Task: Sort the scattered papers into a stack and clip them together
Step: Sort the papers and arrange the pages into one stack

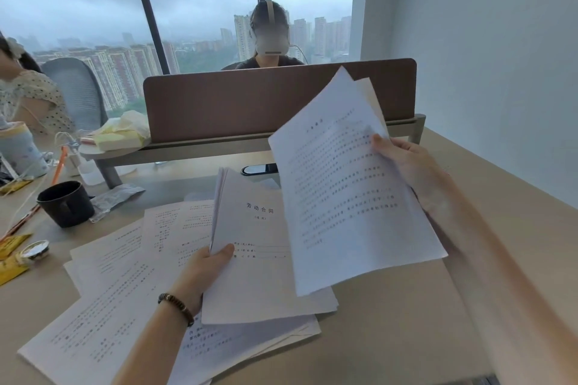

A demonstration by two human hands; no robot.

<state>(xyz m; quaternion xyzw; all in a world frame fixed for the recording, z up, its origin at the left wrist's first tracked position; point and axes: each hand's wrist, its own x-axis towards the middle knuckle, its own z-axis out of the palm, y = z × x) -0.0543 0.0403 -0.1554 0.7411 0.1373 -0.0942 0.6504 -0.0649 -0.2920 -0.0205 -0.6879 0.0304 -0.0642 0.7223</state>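
From the head camera, the left hand [208, 269] pinches the lower left edge of a thin stack of papers [250, 259], thumb on top of the cover sheet and the other fingers hidden beneath. The cover sheet bears a printed title and a few form lines. The stack is tilted up at its far end, and its near edge lies over the loose sheets [103, 306] fanned out across the worktop [391, 337]. A dark beaded bracelet [176, 306] circles the left wrist.

The right hand [403, 162] is raised above the worktop and grips the right edge of a few printed pages [350, 197], thumb on the front face, fingers behind. These pages are held in the air, slanted, and their lower left corner overlaps the stack from the camera's angle; whether the two touch cannot be told.

The loose sheets lie overlapping at odd angles on the left and near part of the worktop, some under the stack.

Further left stand a black mug [65, 205], a crumpled foil wrapper [115, 198] just beside it, a small round tin [37, 249] and yellow sachets [12, 262]. A brown desk divider [250, 100] runs across the far edge; a person with a headset sits behind it, before a window showing tower blocks.
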